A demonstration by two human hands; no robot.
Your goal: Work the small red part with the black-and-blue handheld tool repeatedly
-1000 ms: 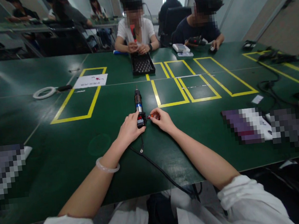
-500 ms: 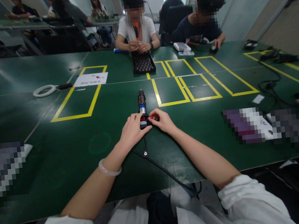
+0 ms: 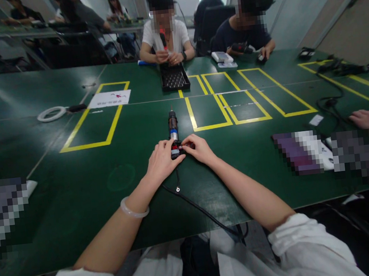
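Cylindrical tool lies on green tabletop, long axis running approx. straight away from the person, thin tip at far end, rear end nearest. Key relation: rear end sits betw. the two hands, L nearer since it's touching, R just beside. Left hand has its grip closed round the rear end from the L side, fingers on top, thumb at the near edge. Right hand comes in from the R, roughly crosswise to the long axis; grip pinched almost shut on a small dark part, w/ a bit of red at its inner end. Can't tell from here if that end touches the tool. Thin lead w/ ring end is nearer the person, by black cable. Black tray well beyond the tip, in front of co-worker opp.
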